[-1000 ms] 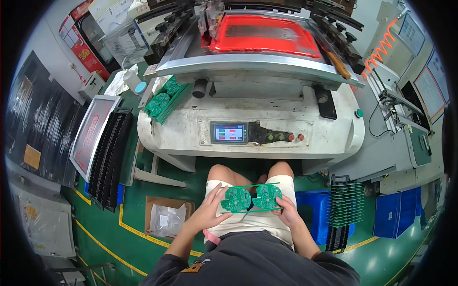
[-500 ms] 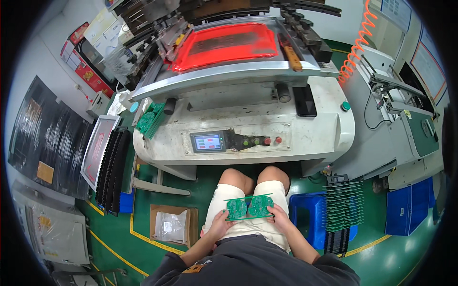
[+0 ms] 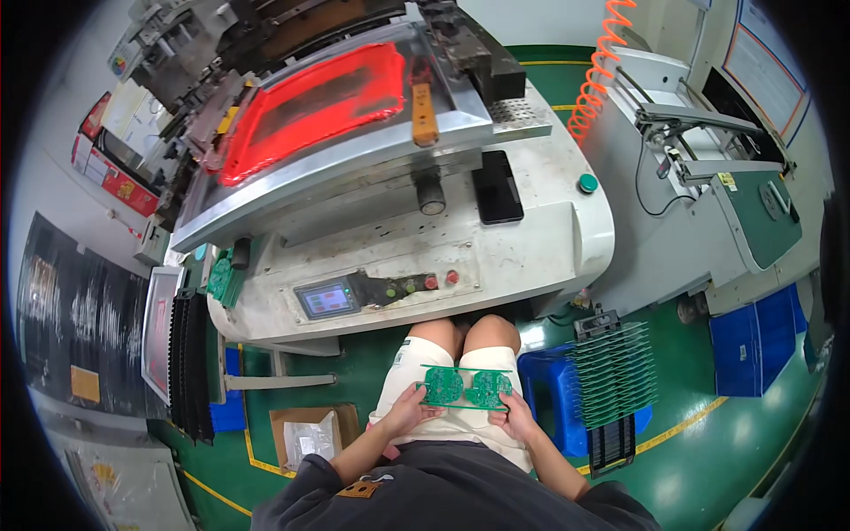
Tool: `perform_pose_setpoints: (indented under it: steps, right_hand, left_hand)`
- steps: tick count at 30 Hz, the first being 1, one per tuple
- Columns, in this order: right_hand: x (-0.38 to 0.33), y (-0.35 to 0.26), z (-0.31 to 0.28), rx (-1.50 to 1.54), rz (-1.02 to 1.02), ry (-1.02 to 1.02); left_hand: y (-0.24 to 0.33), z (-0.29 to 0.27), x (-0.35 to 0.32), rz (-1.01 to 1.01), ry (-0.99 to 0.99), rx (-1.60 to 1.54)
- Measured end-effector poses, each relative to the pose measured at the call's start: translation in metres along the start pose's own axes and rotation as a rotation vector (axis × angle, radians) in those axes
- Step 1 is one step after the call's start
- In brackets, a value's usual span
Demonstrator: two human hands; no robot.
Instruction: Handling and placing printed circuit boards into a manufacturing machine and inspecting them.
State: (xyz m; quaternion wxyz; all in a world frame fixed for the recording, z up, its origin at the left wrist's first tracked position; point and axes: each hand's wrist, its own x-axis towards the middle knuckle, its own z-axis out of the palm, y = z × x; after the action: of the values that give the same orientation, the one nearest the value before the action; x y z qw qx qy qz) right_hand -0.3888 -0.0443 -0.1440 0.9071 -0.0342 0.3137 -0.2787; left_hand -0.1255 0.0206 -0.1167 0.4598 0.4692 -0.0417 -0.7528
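Note:
A green circuit board panel [image 3: 466,389] with two rounded sections is held level above my lap. My left hand [image 3: 411,411] grips its left end, and my right hand [image 3: 516,416] its right end, fingers closed on the edges. Beyond my knees stands a white printing machine [image 3: 522,257] with a small screen and several buttons. On top of it lies a metal-framed screen [image 3: 354,181] smeared with red paste [image 3: 310,111]. A wooden-handled spatula [image 3: 425,115] rests on the frame. More green boards [image 3: 226,281] are stacked at the machine's left corner.
To my right, a black rack [image 3: 613,442] carries several green boards beside a blue stool [image 3: 551,398]. A black phone [image 3: 498,188] lies on the machine. An open cardboard box [image 3: 345,423] sits on the floor at left. Farther right are a grey machine [image 3: 655,212] and a blue bin [image 3: 757,345].
The view has turned to the right, so the machine appears farther left and tilted. Both hands still hold the board above my lap, now facing up a little more.

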Motion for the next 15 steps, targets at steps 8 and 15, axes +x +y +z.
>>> perform_pose_setpoints:
  steps: [8, 15]
  right_hand:
    - [-0.007, 0.0, 0.001, -0.059, -0.098, 0.055]
    - [-0.008, -0.044, 0.07, -0.895, -0.144, 0.226]
  left_hand:
    - [0.009, -0.015, 0.015, -0.102, -0.069, 0.049]
    - [0.022, -0.054, -0.013, -0.046, -0.199, -0.026]
